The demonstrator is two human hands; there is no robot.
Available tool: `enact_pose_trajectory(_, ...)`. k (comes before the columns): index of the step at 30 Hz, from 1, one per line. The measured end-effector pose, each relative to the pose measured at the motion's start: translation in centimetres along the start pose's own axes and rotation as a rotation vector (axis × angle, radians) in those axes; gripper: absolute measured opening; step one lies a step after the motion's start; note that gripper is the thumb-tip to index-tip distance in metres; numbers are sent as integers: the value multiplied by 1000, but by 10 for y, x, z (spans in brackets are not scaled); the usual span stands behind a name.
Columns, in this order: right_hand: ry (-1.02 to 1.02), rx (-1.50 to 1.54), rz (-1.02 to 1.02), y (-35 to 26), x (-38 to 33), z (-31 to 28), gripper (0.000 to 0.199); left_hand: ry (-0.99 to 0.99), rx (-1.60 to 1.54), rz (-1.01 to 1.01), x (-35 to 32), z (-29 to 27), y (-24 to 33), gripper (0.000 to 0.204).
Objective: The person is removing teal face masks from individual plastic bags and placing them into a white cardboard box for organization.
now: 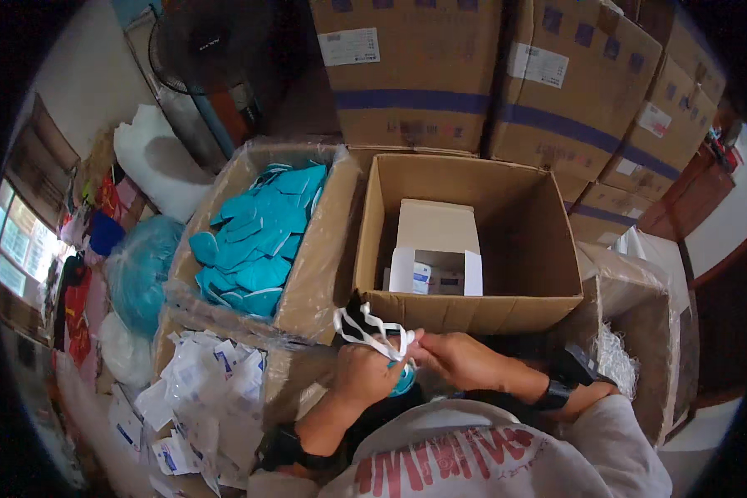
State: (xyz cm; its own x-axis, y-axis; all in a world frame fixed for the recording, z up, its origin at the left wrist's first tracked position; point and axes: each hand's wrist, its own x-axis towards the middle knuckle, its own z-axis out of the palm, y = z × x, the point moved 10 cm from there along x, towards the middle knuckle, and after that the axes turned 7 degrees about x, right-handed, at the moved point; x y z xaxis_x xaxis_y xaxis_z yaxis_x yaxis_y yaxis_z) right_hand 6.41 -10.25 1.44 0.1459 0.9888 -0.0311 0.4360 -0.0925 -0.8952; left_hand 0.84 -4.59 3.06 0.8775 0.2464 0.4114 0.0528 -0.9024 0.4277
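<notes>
Nearest to us, our two hands meet just above our pale printed shirt (489,465). Our left hand (363,373) is curled closed around a teal mask (403,380), soft and mostly hidden in the palm. Its white elastic straps (369,328), thin and twisted into loops, stick up from the fist. Our right hand (456,358) pinches the straps at the fingertips, wrist bent inward, a dark band on each wrist.

Just beyond the hands stands an open brown cardboard box (473,311), stiff and square, with a small white carton (436,249) inside. Left of it, a plastic-lined box (311,274) holds a heap of teal masks (257,241). Beside our left forearm lie crinkly white wrappers (199,390).
</notes>
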Motion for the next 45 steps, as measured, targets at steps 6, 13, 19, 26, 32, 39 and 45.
enact_pose_trajectory(6,-484,-120,157,30,-28,20,33,-429,89,239,4,26,41,11)
enact_pose_trajectory(13,-620,132,179,-4,-68,3,41,-722,-29,309,-2,24,72,17)
enact_pose_trajectory(19,-556,239,353,34,-113,-36,39,-701,97,47,-6,11,9,18)
enact_pose_trajectory(26,-106,869,600,155,-112,-10,30,-543,-129,-140,11,12,-32,30)
enact_pose_trajectory(32,144,1005,798,293,-98,65,38,-522,-23,-196,26,31,-49,36)
enact_pose_trajectory(39,215,764,778,269,-73,45,47,-440,-171,-215,32,26,-50,36)
enact_pose_trajectory(45,36,737,-32,52,13,-13,53,-301,-406,-281,42,15,-43,32)
